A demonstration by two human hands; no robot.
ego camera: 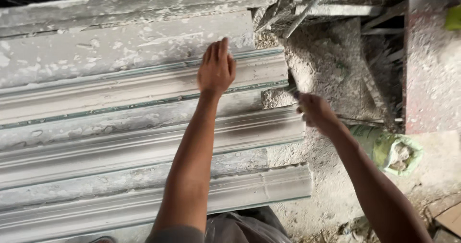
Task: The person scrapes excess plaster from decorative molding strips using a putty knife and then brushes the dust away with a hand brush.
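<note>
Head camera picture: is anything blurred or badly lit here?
Head view: soft, even daylight with no glare; the left hand and the mouldings are fairly sharp; the right hand is smeared by motion, so what it grips cannot be told; the top left corner is dark.

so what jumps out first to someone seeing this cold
The long white plaster mouldings, lying side by side across the left and centre, dusty and ridged. The left hand rests flat, fingers spread, on an upper moulding, while the right hand grips a small tool at the mouldings' ends. Lower right, an open green sack lies on the powdery floor.
</note>
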